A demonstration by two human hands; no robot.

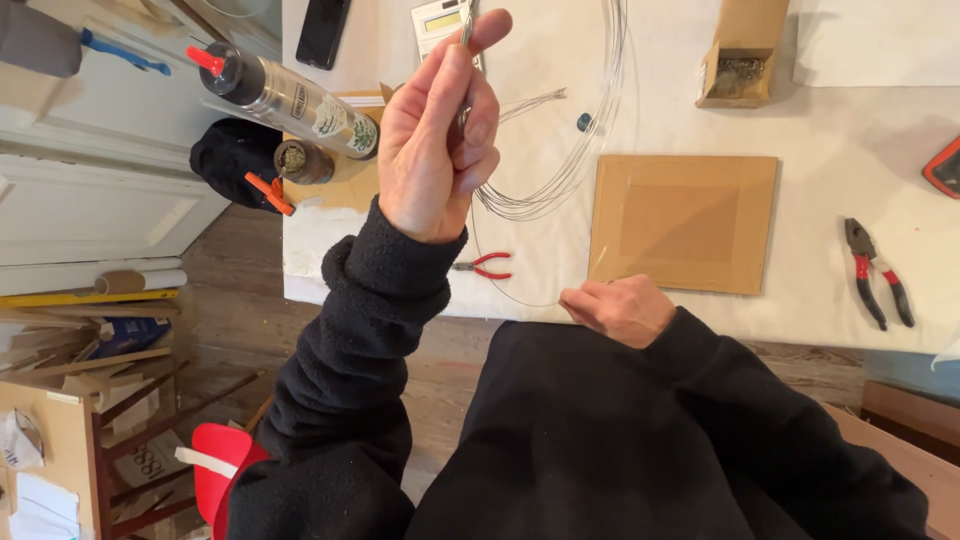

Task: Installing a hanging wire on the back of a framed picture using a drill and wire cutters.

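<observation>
My left hand (438,140) is raised above the table edge and pinches a thin silver wire (468,30) between thumb and fingers. The wire runs down from there in a slack curve to my right hand (620,308), which rests at the front edge of the table and pinches the wire's other end. A loose coil of the same wire (570,170) lies on the white table cover (860,180) behind my left hand. Both arms wear black sleeves.
Small red-handled cutters (485,266) lie between my hands. A square cardboard sheet (684,222) sits beyond my right hand, red-and-black pliers (878,272) to its right. An open cardboard box (738,60), a phone (322,30), a spray can (290,100) and a small jar (303,162) are at the back and left.
</observation>
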